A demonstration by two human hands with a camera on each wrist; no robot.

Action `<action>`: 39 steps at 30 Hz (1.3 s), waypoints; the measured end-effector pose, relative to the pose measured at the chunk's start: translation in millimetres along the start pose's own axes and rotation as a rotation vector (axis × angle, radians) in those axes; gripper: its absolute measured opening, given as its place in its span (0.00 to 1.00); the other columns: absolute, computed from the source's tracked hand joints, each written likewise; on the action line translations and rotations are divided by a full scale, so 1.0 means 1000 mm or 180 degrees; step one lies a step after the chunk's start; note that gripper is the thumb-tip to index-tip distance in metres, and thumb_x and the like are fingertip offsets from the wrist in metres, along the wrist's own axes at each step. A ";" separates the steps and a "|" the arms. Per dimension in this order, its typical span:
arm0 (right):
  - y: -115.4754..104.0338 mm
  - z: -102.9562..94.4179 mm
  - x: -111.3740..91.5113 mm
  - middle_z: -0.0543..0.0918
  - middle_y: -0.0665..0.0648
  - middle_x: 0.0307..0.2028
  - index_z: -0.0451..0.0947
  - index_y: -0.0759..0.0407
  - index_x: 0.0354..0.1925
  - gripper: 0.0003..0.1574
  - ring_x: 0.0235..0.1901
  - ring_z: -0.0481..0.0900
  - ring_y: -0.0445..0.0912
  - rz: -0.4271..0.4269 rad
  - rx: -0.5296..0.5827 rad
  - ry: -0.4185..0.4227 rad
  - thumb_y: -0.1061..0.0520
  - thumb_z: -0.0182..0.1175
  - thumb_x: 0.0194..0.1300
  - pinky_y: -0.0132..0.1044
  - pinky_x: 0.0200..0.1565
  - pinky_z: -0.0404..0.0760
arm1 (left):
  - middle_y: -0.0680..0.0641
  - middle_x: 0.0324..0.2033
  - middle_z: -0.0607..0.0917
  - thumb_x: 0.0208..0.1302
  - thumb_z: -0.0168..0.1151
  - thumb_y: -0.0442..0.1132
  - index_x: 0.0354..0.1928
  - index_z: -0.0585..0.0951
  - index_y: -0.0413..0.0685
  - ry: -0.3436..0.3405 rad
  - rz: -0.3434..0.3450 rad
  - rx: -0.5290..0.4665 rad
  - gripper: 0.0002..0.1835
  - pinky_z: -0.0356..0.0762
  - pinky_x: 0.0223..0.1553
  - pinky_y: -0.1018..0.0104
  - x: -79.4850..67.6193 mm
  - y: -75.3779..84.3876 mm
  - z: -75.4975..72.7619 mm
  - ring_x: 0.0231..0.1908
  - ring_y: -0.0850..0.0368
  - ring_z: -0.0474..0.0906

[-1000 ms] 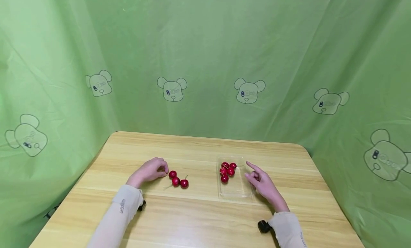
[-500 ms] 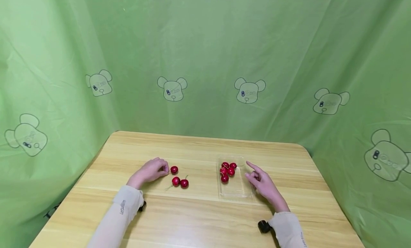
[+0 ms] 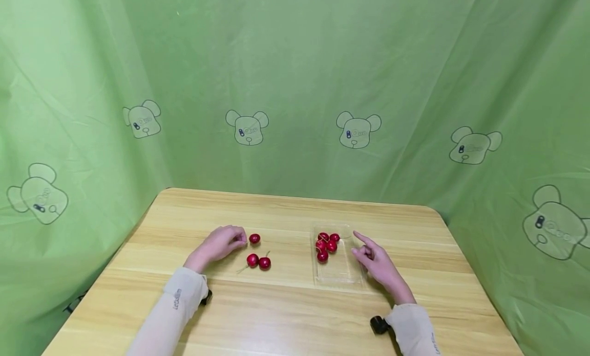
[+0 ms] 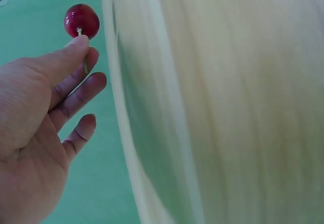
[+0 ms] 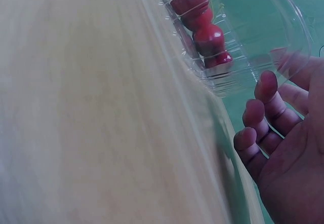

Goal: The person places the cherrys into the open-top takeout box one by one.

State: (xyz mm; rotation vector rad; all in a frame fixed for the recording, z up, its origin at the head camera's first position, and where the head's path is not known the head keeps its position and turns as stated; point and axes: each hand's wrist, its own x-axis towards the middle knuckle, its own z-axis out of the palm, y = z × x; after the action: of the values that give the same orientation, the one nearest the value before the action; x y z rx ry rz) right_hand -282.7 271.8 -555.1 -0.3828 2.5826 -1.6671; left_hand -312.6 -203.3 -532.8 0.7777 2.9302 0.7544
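My left hand point(image 3: 221, 243) pinches a dark red cherry point(image 4: 82, 21) by its green stem point(image 4: 86, 64), thumb against finger. In the head view this cherry point(image 3: 254, 239) is just right of the fingertips. Two more cherries point(image 3: 265, 264) lie close together on the table, nearer me. To their right is a clear plastic container point(image 3: 341, 274) with several cherries point(image 3: 332, 247) grouped at its far left. Beside its right wall my right hand point(image 3: 379, 264) rests with the index finger extended and the others bent loosely, the fingertips point(image 5: 266, 84) right at the wall.
The wooden table point(image 3: 286, 315) has rounded far corners and backs onto a green curtain point(image 3: 295, 156) printed with bear heads, which also hangs on both sides. A black wrist device point(image 3: 379, 325) protrudes by my right sleeve.
The cherry in my left hand's pinch has moved away from the other two, farther back and slightly right, and the hand has shifted a little right with it. My right hand has stayed in place.
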 end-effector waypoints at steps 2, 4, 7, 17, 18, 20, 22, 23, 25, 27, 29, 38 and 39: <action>0.000 0.000 0.000 0.79 0.70 0.33 0.59 0.63 0.78 0.38 0.23 0.70 0.41 0.0001 0.0012 -0.0003 0.56 0.59 0.78 0.31 0.25 0.74 | 0.55 0.36 0.87 0.72 0.65 0.41 0.41 0.84 0.51 0.0010 -0.0019 -0.0059 0.03 0.82 0.52 0.55 0.001 0.003 0.000 0.40 0.61 0.82; 0.000 0.000 0.000 0.79 0.70 0.33 0.60 0.63 0.78 0.38 0.23 0.70 0.41 0.0014 0.0017 -0.0004 0.56 0.59 0.77 0.31 0.25 0.74 | 0.53 0.37 0.88 0.72 0.65 0.40 0.42 0.84 0.50 0.0020 -0.0039 -0.0142 0.03 0.82 0.53 0.55 0.002 0.007 -0.001 0.41 0.60 0.82; -0.001 0.000 0.000 0.80 0.70 0.33 0.60 0.62 0.78 0.38 0.23 0.70 0.41 0.0022 0.0013 -0.0007 0.56 0.59 0.77 0.31 0.25 0.74 | 0.50 0.39 0.88 0.73 0.64 0.38 0.42 0.84 0.48 0.0066 -0.0043 -0.0248 0.03 0.83 0.54 0.55 0.003 0.013 -0.002 0.42 0.59 0.82; -0.003 0.000 0.000 0.80 0.69 0.33 0.60 0.61 0.78 0.38 0.23 0.70 0.43 -0.0004 0.0062 -0.0014 0.57 0.59 0.78 0.32 0.24 0.73 | 0.48 0.39 0.88 0.74 0.62 0.36 0.42 0.83 0.44 0.0319 0.0050 -0.0418 0.03 0.84 0.52 0.56 0.006 0.024 -0.002 0.43 0.57 0.83; -0.002 -0.001 0.000 0.80 0.69 0.33 0.59 0.62 0.78 0.38 0.23 0.70 0.43 -0.0012 0.0065 -0.0018 0.57 0.58 0.78 0.32 0.24 0.73 | 0.48 0.39 0.88 0.74 0.62 0.36 0.42 0.83 0.44 0.0321 0.0055 -0.0425 0.04 0.84 0.52 0.56 0.006 0.025 -0.002 0.43 0.57 0.83; -0.002 -0.001 0.000 0.80 0.69 0.33 0.59 0.62 0.78 0.38 0.23 0.70 0.43 -0.0011 0.0066 -0.0021 0.57 0.58 0.78 0.32 0.24 0.73 | 0.46 0.39 0.88 0.74 0.61 0.36 0.43 0.83 0.43 0.0321 0.0057 -0.0443 0.05 0.84 0.52 0.56 0.007 0.026 -0.003 0.43 0.57 0.83; -0.002 -0.001 0.000 0.80 0.69 0.33 0.59 0.63 0.78 0.38 0.23 0.70 0.42 -0.0019 0.0053 -0.0023 0.57 0.58 0.78 0.32 0.24 0.73 | 0.46 0.40 0.88 0.74 0.61 0.36 0.43 0.83 0.42 0.0314 0.0051 -0.0459 0.05 0.84 0.52 0.56 0.008 0.028 -0.003 0.43 0.57 0.83; -0.002 -0.001 0.000 0.80 0.69 0.33 0.58 0.63 0.78 0.38 0.23 0.70 0.42 -0.0025 0.0043 -0.0027 0.57 0.58 0.78 0.32 0.24 0.73 | 0.45 0.40 0.88 0.74 0.61 0.36 0.43 0.83 0.42 0.0309 0.0050 -0.0465 0.05 0.84 0.52 0.57 0.008 0.028 -0.003 0.43 0.57 0.83; -0.002 -0.001 0.000 0.80 0.69 0.33 0.59 0.62 0.78 0.38 0.23 0.70 0.42 -0.0017 0.0037 -0.0027 0.57 0.59 0.78 0.32 0.24 0.73 | 0.44 0.40 0.88 0.75 0.61 0.36 0.43 0.83 0.42 0.0301 0.0060 -0.0481 0.05 0.84 0.52 0.57 0.008 0.030 -0.003 0.43 0.57 0.83; -0.002 -0.001 0.000 0.80 0.69 0.33 0.59 0.62 0.78 0.38 0.23 0.70 0.42 -0.0025 0.0031 -0.0030 0.57 0.59 0.78 0.32 0.25 0.73 | 0.43 0.40 0.88 0.75 0.61 0.36 0.43 0.83 0.42 0.0295 0.0069 -0.0502 0.05 0.84 0.52 0.57 0.009 0.031 -0.003 0.43 0.57 0.82; -0.001 -0.001 -0.001 0.80 0.69 0.33 0.59 0.61 0.78 0.38 0.23 0.70 0.42 -0.0025 0.0039 -0.0032 0.57 0.59 0.78 0.32 0.25 0.73 | 0.43 0.41 0.88 0.75 0.61 0.36 0.43 0.83 0.41 0.0289 0.0088 -0.0520 0.05 0.84 0.51 0.58 0.010 0.032 -0.002 0.42 0.57 0.82; -0.001 -0.001 0.000 0.80 0.69 0.33 0.59 0.63 0.78 0.38 0.23 0.70 0.42 -0.0040 0.0059 -0.0022 0.57 0.59 0.78 0.32 0.25 0.73 | 0.44 0.40 0.88 0.75 0.60 0.36 0.43 0.83 0.42 0.0295 0.0177 -0.0478 0.05 0.84 0.49 0.60 0.013 0.037 -0.002 0.41 0.59 0.81; -0.002 0.000 0.000 0.80 0.69 0.33 0.60 0.62 0.78 0.38 0.23 0.70 0.42 -0.0024 0.0058 -0.0016 0.57 0.59 0.77 0.32 0.26 0.73 | 0.45 0.40 0.88 0.75 0.61 0.36 0.42 0.83 0.42 0.0312 0.0192 -0.0470 0.05 0.84 0.49 0.60 0.013 0.038 -0.003 0.41 0.59 0.81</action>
State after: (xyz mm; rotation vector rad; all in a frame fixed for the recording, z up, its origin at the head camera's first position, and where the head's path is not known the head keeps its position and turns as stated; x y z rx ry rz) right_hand -282.2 271.3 -553.4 -0.3959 2.5637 -1.6886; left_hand -306.3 -169.5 -511.5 0.8425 2.9041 1.0286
